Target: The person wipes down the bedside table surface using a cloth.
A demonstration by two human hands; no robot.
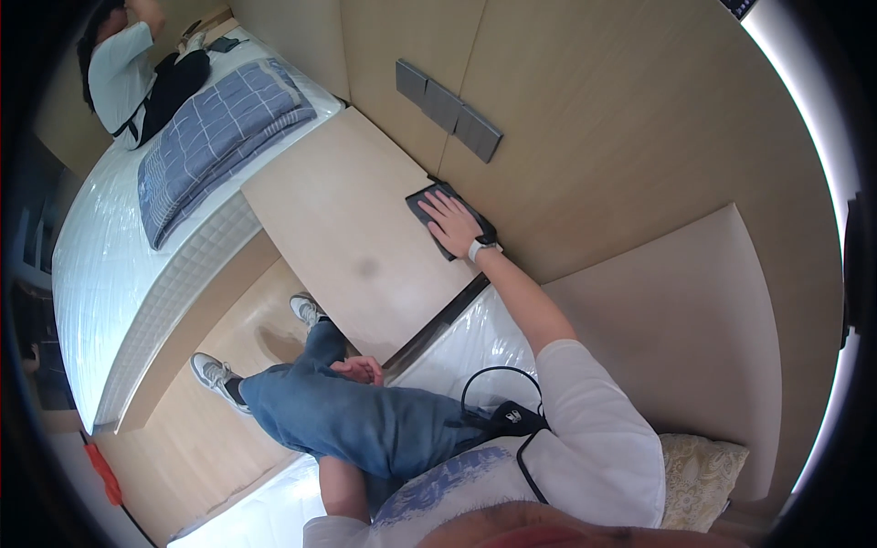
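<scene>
My right hand [452,222], with a white-banded watch at the wrist, lies flat on a dark flat pouch or case [437,248]. Its fingers are spread and do not wrap around it. The pouch rests at the wall-side edge of a pale wooden tabletop [342,219]. Beside my jeans-covered leg, near the tabletop's front corner, my left hand [361,370] shows only in part. Its fingers are loosely curled, with nothing visible in them. My left forearm passes behind the leg.
Across the tabletop, a plastic-wrapped mattress [89,274] bears a folded blue checked quilt [219,130] and a seated person [123,75]. Three grey panels [449,109] are fixed to the wood wall. A patterned cushion [699,479] sits behind me. A black cable [493,370] loops at my waist.
</scene>
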